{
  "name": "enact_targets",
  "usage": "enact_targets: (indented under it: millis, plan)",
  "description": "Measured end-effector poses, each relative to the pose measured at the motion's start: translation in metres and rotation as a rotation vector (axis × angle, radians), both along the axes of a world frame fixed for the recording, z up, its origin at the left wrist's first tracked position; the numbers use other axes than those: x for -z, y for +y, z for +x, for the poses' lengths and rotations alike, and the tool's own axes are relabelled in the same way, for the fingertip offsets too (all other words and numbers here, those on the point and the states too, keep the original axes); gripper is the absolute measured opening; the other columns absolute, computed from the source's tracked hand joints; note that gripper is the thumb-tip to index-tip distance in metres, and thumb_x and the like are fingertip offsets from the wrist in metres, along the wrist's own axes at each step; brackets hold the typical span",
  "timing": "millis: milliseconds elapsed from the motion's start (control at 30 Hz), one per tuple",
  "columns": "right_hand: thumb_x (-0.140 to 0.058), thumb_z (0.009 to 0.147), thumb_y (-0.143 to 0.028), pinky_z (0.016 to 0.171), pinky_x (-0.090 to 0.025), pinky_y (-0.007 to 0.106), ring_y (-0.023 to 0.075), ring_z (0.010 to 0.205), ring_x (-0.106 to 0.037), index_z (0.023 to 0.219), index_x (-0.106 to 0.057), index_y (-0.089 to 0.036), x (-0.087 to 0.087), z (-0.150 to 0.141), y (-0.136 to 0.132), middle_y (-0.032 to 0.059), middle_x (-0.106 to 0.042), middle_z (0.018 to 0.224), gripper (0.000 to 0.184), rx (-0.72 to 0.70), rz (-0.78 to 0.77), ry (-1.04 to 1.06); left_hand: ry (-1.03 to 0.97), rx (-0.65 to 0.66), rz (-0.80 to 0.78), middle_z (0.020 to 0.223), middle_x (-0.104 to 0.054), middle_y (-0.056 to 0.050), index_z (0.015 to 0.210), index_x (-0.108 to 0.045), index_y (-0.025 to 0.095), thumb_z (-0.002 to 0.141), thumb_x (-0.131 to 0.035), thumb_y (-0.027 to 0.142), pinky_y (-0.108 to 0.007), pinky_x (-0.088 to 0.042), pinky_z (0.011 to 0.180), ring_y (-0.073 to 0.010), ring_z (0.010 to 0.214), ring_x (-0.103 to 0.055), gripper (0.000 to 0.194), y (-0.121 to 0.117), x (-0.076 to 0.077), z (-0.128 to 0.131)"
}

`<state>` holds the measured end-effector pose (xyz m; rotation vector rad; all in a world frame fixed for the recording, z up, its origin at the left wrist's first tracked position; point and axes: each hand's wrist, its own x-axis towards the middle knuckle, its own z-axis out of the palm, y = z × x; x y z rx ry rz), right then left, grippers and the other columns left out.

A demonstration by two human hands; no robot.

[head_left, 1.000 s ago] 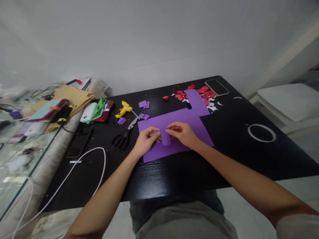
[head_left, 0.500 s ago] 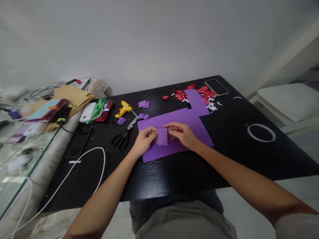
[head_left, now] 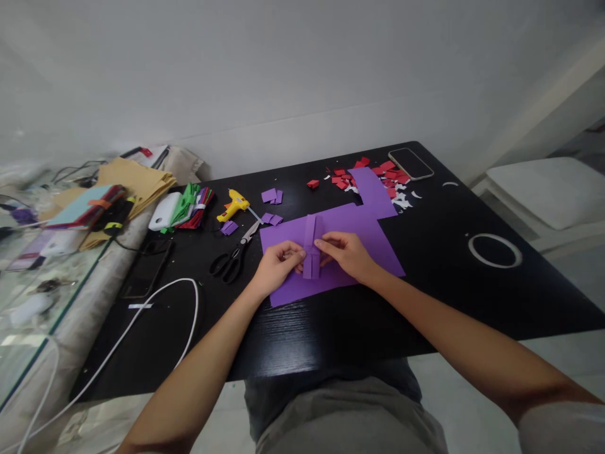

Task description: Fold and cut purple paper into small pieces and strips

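Note:
A folded strip of purple paper (head_left: 311, 249) stands lengthwise between my hands, with creases running along it and across its middle. My left hand (head_left: 281, 265) pinches its left edge between thumb and fingers. From the other side, my right hand (head_left: 345, 253) grips the strip with thumb and forefinger near the middle crease. Both hands are over a large purple sheet (head_left: 378, 249) that lies on the black table (head_left: 283, 340). To the left of my left hand lie black-handled scissors (head_left: 235, 258), and small folded purple pieces (head_left: 273, 197) are behind them.
A yellow glue gun (head_left: 235, 205) lies beyond the scissors. Red paper pieces (head_left: 341, 180) and white scraps are scattered at the back right, partly under another purple sheet (head_left: 373, 192). A phone (head_left: 411, 163), a white ring (head_left: 495, 251) and a white cable (head_left: 196, 309) are also on the table.
The purple paper has gone from a short folded rectangle to a longer opened-out strip reaching farther from me. Both hands still hold it in about the same place.

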<state>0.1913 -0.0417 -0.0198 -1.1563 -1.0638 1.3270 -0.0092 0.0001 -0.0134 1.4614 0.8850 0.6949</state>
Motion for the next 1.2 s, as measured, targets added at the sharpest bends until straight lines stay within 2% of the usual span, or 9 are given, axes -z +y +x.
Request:
enact_targets:
  millis: [233, 433, 733, 1033, 1200]
  plan:
    - [-0.093, 0.066, -0.050, 0.071, -0.067, 0.036, 0.0191, 0.067, -0.075, 0.083, -0.075, -0.017, 0.0033, -0.0005, -0.0009, 0.0036, -0.075, 0.075, 0.041, -0.041, -0.085, 0.043, -0.018, -0.043, 0.026, 0.061, -0.068, 0.001, 0.085, -0.068, 0.016, 0.082, -0.077, 0.043, -0.027, -0.054, 0.062, -0.0131, 0.055, -0.064, 0.029, 0.0019, 0.0007, -0.0011]
    - [-0.092, 0.067, -0.052, 0.071, -0.067, 0.035, 0.0189, 0.068, -0.075, 0.078, -0.073, -0.017, 0.0013, 0.0012, -0.0014, 0.0037, -0.075, 0.073, 0.042, -0.072, -0.093, 0.043, -0.004, 0.008, 0.021, 0.063, -0.070, -0.001, 0.083, -0.069, 0.016, 0.084, -0.075, 0.046, -0.027, -0.055, 0.064, -0.0139, 0.057, -0.065, 0.031, 0.0028, 0.0016, -0.0018]
    - [-0.090, 0.069, -0.054, 0.075, -0.066, 0.037, 0.0192, 0.071, -0.075, 0.079, -0.071, -0.016, 0.0012, 0.0017, -0.0013, 0.0038, -0.074, 0.073, 0.044, -0.112, -0.101, 0.058, -0.020, -0.014, -0.018, 0.062, -0.071, -0.001, 0.081, -0.071, 0.015, 0.079, -0.080, 0.040, -0.026, -0.054, 0.062, -0.0131, 0.055, -0.065, 0.027, 0.0038, 0.0014, -0.0009]
    - [-0.094, 0.064, -0.049, 0.072, -0.065, 0.035, 0.0173, 0.071, -0.072, 0.077, -0.068, -0.017, 0.0007, -0.0021, -0.0013, 0.0014, -0.072, 0.072, 0.043, -0.095, -0.098, 0.037, -0.050, -0.024, -0.055, 0.060, -0.070, 0.000, 0.078, -0.071, 0.015, 0.078, -0.078, 0.033, -0.027, -0.057, 0.063, -0.0133, 0.054, -0.066, 0.019, 0.0029, 0.0007, -0.0010]
    - [-0.092, 0.066, -0.049, 0.068, -0.062, 0.033, 0.0173, 0.073, -0.071, 0.086, -0.074, -0.017, 0.0025, -0.0016, -0.0012, 0.0034, -0.074, 0.080, 0.042, -0.110, -0.078, -0.001, -0.066, 0.003, -0.083, 0.061, -0.071, -0.001, 0.078, -0.071, 0.014, 0.077, -0.079, 0.031, -0.024, -0.055, 0.061, -0.0119, 0.054, -0.066, 0.018, 0.0015, 0.0001, -0.0006]
